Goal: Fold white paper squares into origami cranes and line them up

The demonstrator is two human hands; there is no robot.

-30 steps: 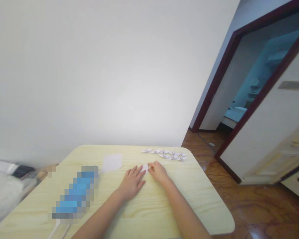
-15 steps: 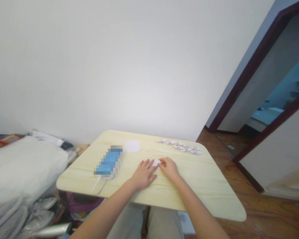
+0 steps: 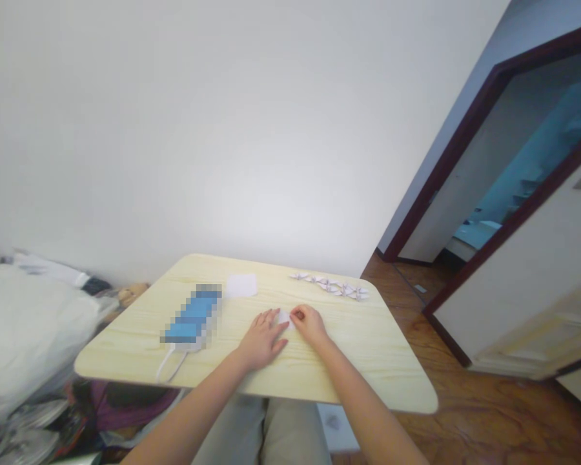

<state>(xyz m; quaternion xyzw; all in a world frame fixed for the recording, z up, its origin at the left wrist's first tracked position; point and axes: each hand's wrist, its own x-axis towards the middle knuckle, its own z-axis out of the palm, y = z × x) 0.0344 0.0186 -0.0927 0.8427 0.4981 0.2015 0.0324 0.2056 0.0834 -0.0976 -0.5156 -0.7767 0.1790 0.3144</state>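
A small white piece of paper lies on the table between my hands, partly covered by fingers. My left hand rests flat on its left side, fingers stretched out. At its right edge, my right hand is closed, thumb and fingertips pinching the paper. Beyond them lies a flat stack of white paper. Several small folded paper pieces sit in a slanting row near the table's far right edge.
The light wooden table stands against a white wall. On its left is a blurred-out phone with a white cable hanging over the front edge. Bags and a white bundle crowd the left side. A doorway opens at right.
The view has turned to the right, so the table and everything on it sit further left. Both hands stay at the small paper, with little visible change in their grip.
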